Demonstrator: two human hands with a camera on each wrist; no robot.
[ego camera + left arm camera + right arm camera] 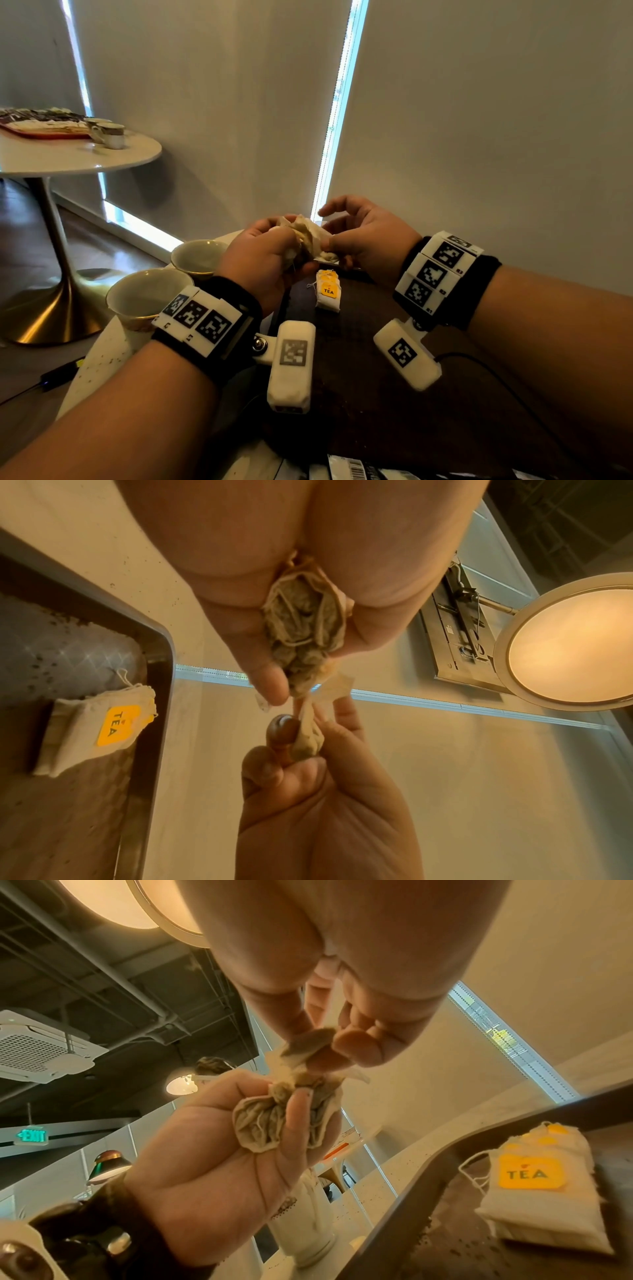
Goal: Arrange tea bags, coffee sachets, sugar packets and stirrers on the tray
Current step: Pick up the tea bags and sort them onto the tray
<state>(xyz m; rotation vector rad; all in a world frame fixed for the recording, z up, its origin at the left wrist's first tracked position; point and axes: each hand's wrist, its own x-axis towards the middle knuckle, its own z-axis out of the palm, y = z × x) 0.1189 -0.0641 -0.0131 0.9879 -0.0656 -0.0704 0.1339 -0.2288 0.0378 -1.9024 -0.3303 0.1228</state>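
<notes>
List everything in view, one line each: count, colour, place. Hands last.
tea bags on tray: small stack, count unclear, white with yellow TEA tag, far end of tray
crumpled tea bags: bunch, count unclear, beige, held between both hands
tray: one, dark, on near table
cups: two, pale, left of tray
packets: several, partly cut off, bottom edge
far table: one, white, with red tray and cups
left hand: grips the bunch
right hand: fingers pinch one bag's end

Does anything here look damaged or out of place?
Yes. The tea bags bunched in the left hand look crumpled, unlike the flat stack on the tray. Dark specks lie scattered on the tray.
</notes>
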